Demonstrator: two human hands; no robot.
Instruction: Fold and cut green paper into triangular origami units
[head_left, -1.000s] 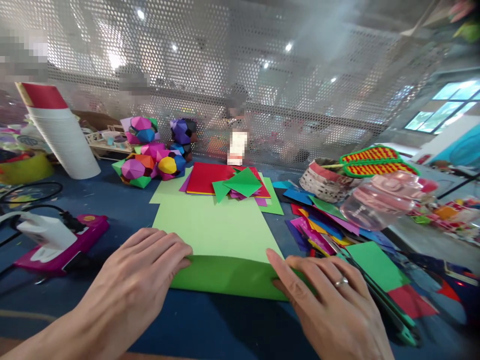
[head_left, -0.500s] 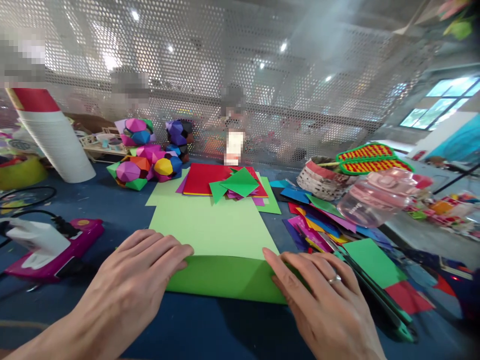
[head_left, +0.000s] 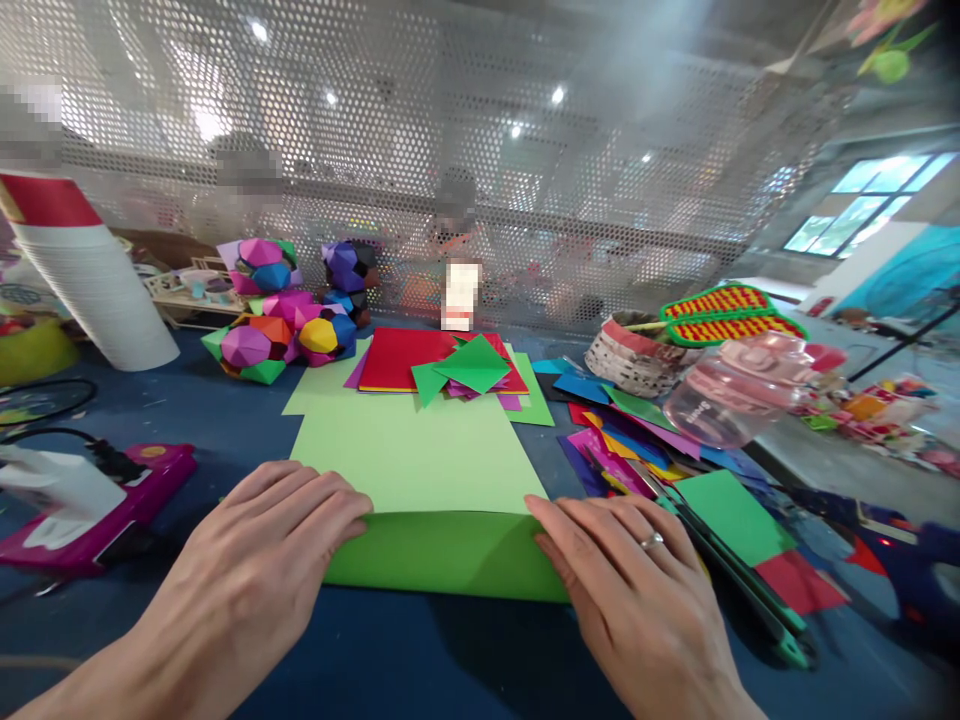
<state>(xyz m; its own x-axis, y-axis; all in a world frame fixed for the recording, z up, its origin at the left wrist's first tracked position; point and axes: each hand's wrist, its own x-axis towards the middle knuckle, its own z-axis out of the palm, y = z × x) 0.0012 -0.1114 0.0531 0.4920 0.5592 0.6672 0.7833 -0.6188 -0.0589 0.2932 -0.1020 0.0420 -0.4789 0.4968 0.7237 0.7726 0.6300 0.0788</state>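
The near flap (head_left: 442,555) of the light-green paper sheet (head_left: 420,455) has a straighter edge than a second ago; the left hand (head_left: 259,550) and right hand (head_left: 634,585), fingers half-curled, hold it at opposite ends; the sheet lies on the blue table (head_left: 390,660); lettering on the pink drinking bottle (head_left: 735,395) is too small to read.

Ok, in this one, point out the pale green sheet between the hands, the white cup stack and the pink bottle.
Pale green sheet (head_left: 420,460): head view, on its flat pale face.
White cup stack (head_left: 101,290): head view, on its ribbed side.
Pink bottle (head_left: 727,403): head view, on its see-through body.
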